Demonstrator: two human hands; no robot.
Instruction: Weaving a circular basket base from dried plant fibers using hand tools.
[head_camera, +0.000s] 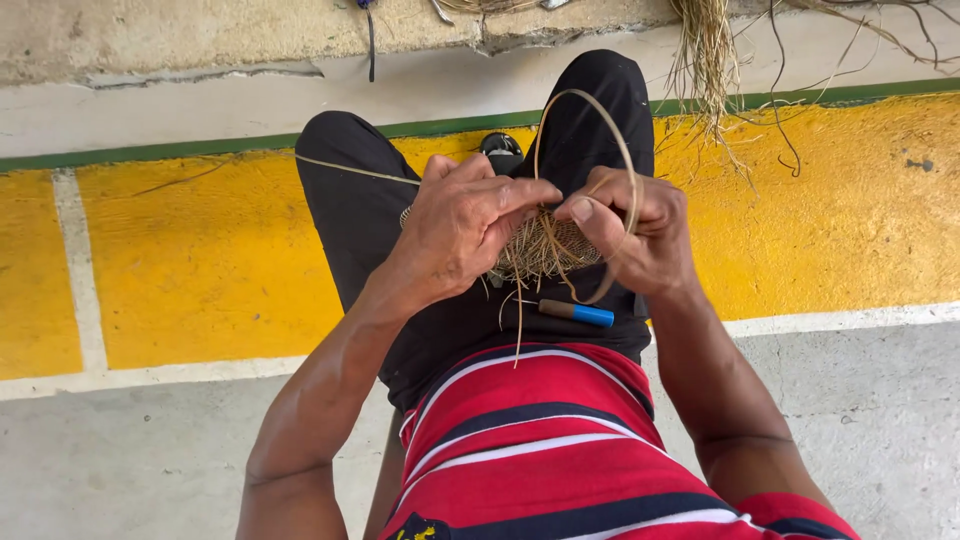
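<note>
1. One yellow painted floor band (200, 260) crosses behind two black-trousered knees (345, 190)
2. Left hand (465, 225) and right hand (640, 235), fingers closed, pinch one small round woven straw disc (545, 250) at centre
3. One blue-capped wooden tool (577, 313) lies at six o'clock of the disc

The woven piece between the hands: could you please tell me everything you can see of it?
The woven piece is a small, roundish bit of tan, straw-like fibre, coiled tightly, with loose ends hanging from its lower edge. It sits over the lap, mostly hidden by the hands. The left hand grips it from one side and the right hand from the other, thumbs meeting on top. One long strand loops up from it in an arc; another thin one runs off leftward.
</note>
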